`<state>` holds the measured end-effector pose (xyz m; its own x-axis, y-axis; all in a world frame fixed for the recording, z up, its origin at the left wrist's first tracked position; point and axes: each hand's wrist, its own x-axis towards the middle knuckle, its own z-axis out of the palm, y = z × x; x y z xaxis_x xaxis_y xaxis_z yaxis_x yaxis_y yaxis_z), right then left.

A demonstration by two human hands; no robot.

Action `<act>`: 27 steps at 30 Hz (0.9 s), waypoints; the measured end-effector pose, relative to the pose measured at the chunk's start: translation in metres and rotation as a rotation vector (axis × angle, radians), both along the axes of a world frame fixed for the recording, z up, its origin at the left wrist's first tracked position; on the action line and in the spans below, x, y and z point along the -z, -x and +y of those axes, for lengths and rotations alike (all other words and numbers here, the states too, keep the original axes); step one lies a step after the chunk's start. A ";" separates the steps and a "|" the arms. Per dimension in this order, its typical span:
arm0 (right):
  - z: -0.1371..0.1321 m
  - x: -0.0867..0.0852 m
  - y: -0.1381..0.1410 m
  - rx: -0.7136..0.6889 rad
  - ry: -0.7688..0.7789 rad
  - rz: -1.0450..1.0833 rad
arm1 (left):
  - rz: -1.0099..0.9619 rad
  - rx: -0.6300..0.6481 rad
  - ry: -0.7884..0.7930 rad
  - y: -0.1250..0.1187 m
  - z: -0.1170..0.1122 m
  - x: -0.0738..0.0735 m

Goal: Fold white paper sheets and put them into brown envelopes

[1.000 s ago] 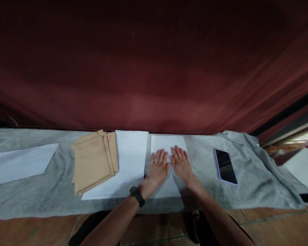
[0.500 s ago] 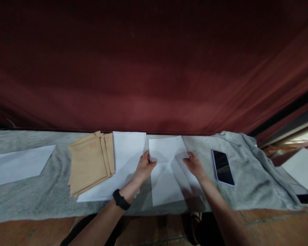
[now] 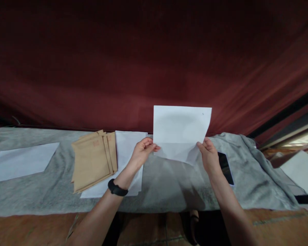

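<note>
A white sheet of paper (image 3: 181,124) is raised above the grey cloth, tilted up toward me, with a crease across its lower part and a tiny dark mark near its top right corner. My left hand (image 3: 143,150) pinches its left edge, and a dark band circles that wrist. On the opposite edge, my right hand (image 3: 207,153) grips the sheet between thumb and fingers. Left of my left hand lies a stack of white paper (image 3: 127,147), partly covered by several brown envelopes (image 3: 91,164) with faint red stamps.
A phone (image 3: 226,169) lies on the grey cloth (image 3: 256,177), partly hidden behind my right forearm. Another white sheet (image 3: 23,160) rests at the far left. A dark red curtain (image 3: 118,68) hangs behind the table. At the far right is a pale panel (image 3: 301,171).
The sheet has come up off the cloth and tilted upright, held by both hands. Both hands have moved up, the right one also farther right, its forearm now covering part of the phone.
</note>
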<state>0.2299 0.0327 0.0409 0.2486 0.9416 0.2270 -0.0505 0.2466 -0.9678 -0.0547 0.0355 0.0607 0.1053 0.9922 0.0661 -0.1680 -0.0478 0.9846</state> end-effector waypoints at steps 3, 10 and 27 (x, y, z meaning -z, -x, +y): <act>-0.006 -0.003 -0.004 -0.047 0.008 -0.019 | 0.030 0.012 -0.066 0.007 -0.009 -0.006; -0.045 0.003 -0.028 -0.218 0.201 -0.206 | 0.217 0.082 -0.007 0.023 -0.041 0.011; -0.065 0.021 -0.034 -0.265 0.218 -0.448 | 0.469 -0.154 -0.119 0.014 -0.059 0.040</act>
<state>0.2634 -0.0323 0.0202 -0.0787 0.9957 0.0494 0.3439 0.0736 -0.9361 -0.0687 -0.0236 0.0206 0.0034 0.9871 0.1601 0.3091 -0.1533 0.9386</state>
